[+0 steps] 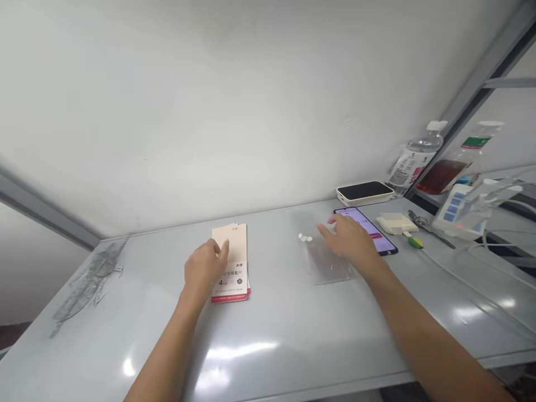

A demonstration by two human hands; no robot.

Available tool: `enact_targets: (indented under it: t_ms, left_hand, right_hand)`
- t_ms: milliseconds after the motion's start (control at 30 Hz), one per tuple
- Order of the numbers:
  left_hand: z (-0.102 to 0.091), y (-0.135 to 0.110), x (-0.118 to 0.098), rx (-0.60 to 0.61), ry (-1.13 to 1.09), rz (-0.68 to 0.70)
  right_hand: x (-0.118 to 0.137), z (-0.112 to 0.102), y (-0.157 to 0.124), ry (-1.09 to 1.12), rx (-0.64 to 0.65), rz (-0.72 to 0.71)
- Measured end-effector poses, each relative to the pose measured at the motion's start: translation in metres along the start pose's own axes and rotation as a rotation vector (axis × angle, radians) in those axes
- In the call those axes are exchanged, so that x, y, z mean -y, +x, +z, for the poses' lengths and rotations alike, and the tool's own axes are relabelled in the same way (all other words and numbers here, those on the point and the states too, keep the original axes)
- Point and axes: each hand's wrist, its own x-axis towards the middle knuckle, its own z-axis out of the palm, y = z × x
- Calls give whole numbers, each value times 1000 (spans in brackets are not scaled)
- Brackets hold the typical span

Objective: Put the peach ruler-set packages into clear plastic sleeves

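Observation:
My left hand (206, 265) rests at the left edge of a small stack of cream printed cards (234, 251) with a red lower border. Its thumb stands apart from its bent fingers, and I see nothing gripped between them. My right hand (349, 240) is over the right side of a clear plastic sleeve (330, 268), with thumb and fingers spread. A few small white round pieces (305, 238) lie to the left of its fingertips, near the sleeve's upper end. Whether the right hand touches the sleeve is hard to tell.
A lit phone (368, 229) lies beyond my right hand, with a dark-screened phone (364, 192) behind it. At right are a white charger (396, 223), keys (419, 219), a power strip (456, 212), cables and bottles (414, 162). Crumpled clear plastic (92, 279) lies at left.

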Motion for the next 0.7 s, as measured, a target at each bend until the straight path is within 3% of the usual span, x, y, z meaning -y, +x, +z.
enact_targets:
  t_ms: [133,267,400,567,700]
  left_hand:
    - [-1,-6,-4,29,36,-17]
    - [0,-5,0,135,79,-102]
    - [0,-2,4,224,36,-125]
    - [0,0,8,193,-25,-115]
    - [-5,0,2,230,-404,-96]
  right_hand:
    - [3,0,-3,-24,105,-12]
    - [7,2,-8,-99,210,-4]
    - [5,3,-9,-74,228,-1]
    - [2,4,-3,180,196,-27]
    - [12,0,-9,533,182,-151]
